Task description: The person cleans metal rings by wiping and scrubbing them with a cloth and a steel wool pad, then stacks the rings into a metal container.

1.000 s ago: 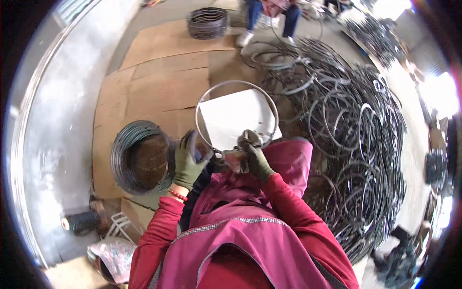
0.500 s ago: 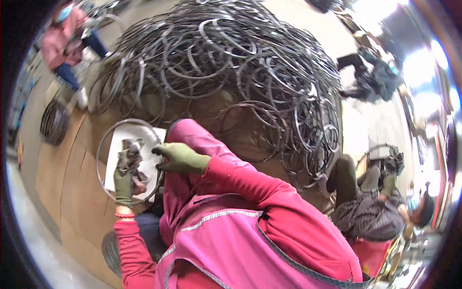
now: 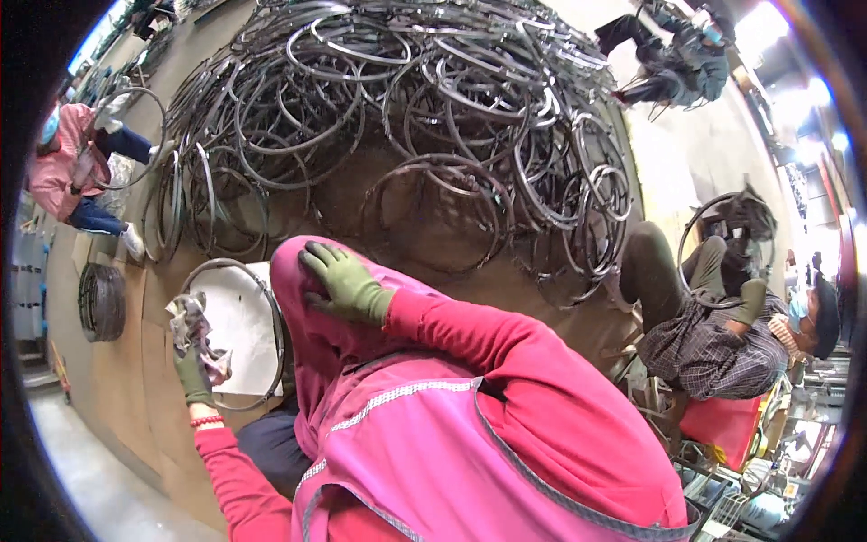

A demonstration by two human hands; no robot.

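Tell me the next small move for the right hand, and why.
Probably bring the right hand from the pink-covered knee to the right side of the ring to steady it: that hand lies off the ring, while the left hand holds a crumpled cloth at its left side.

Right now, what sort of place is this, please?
Probably a workshop or small factory: a large tangled heap of thin, dark-grey, metal-looking rings lies ahead, a cylindrical stack of dark rings stands at left, and the person's green-gloved left hand holds a crumpled greyish cloth.
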